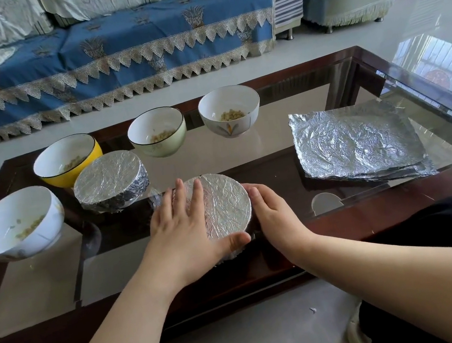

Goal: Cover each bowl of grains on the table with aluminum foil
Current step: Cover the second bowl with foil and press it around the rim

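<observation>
Head view: left hand (182, 232) lies flat with straight fingers on the foil-covered bowl (225, 204) at frame centre, thumb against its near rim; right hand (272, 216) presses the bowl's right side, fingers relaxed. Second foil-covered bowl (109, 180) sits just upper left, four uncovered grain bowls arc across the left and top of the table (377, 224), foil sheet stack (359, 146) at right.

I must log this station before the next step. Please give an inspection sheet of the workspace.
Surface: glass table, dark wood frame.
Job's things: two foil-covered bowls; four open bowls with grains; foil sheets stacked at right.
Clutter: foil scraps on floor.
Hands: left hand flat on the near bowl's foil; right hand pressing its side.
Cables: nothing seen.
Surroundings: sofa with blue cover.
</observation>
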